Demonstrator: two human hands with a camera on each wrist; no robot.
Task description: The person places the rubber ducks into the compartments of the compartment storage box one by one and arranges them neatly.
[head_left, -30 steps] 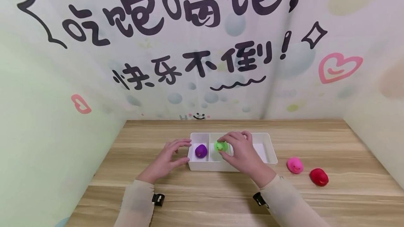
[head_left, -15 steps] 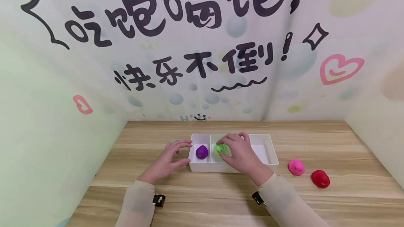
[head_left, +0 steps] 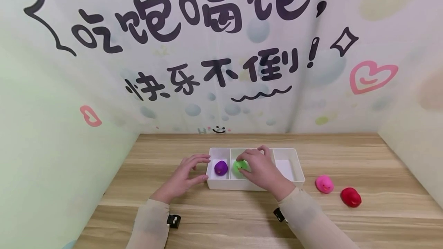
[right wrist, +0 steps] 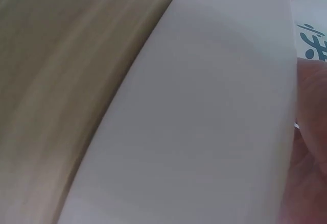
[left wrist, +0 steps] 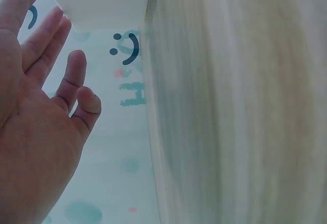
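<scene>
A white three-compartment box (head_left: 221,184) stands on the table. In its left compartment sits a purple rubber duck (head_left: 220,168). My right hand (head_left: 259,168) reaches over the front wall and grips a green rubber duck (head_left: 238,167) between thumb and fingers, low in the middle compartment; part of the duck is hidden by the hand. My left hand (head_left: 183,178) touches the box's left end with nearly straight fingertips and thumb; the left wrist view shows its palm (left wrist: 41,127) holding nothing. The right wrist view is mostly filled by the box's front wall (right wrist: 189,106).
A pink rubber duck (head_left: 324,184) and a red rubber duck (head_left: 351,197) lie on the wooden table (head_left: 221,218), right of the box. The box's right compartment (head_left: 285,168) shows a bare floor. A printed wall cloth (head_left: 187,120) hangs behind the table.
My right hand has moved slightly left and down with the green duck, which now sits lower in the middle compartment. The left hand keeps its place at the box's end.
</scene>
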